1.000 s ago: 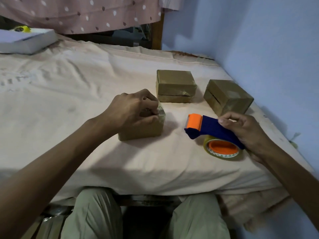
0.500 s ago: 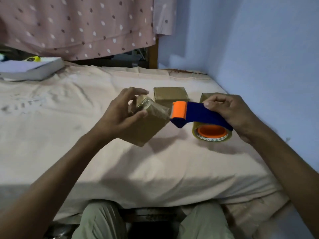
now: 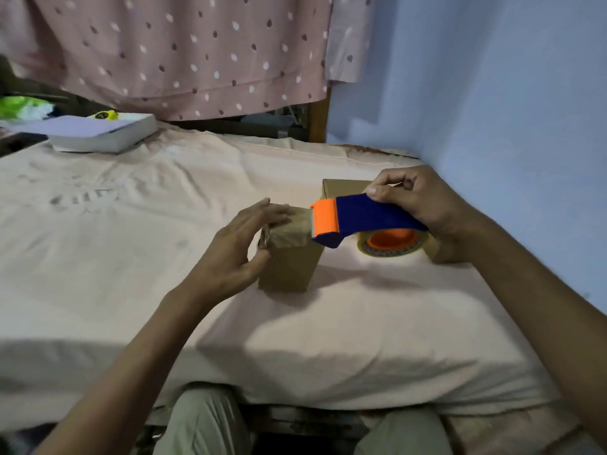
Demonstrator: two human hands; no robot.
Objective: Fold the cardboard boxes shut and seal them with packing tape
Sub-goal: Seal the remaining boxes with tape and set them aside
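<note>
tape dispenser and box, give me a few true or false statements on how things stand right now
1. The right hand holds the tape dispenser. True.
2. The dispenser's orange end meets the top of the nearest box. True.
3. The left hand is clenched in a fist on the bed. False: its fingers are spread open against the box's left side.
4. The nearest box lies flat on its widest face. False: it stands tall on the bed sheet.
5. The white box sits at the far left. True.
</note>
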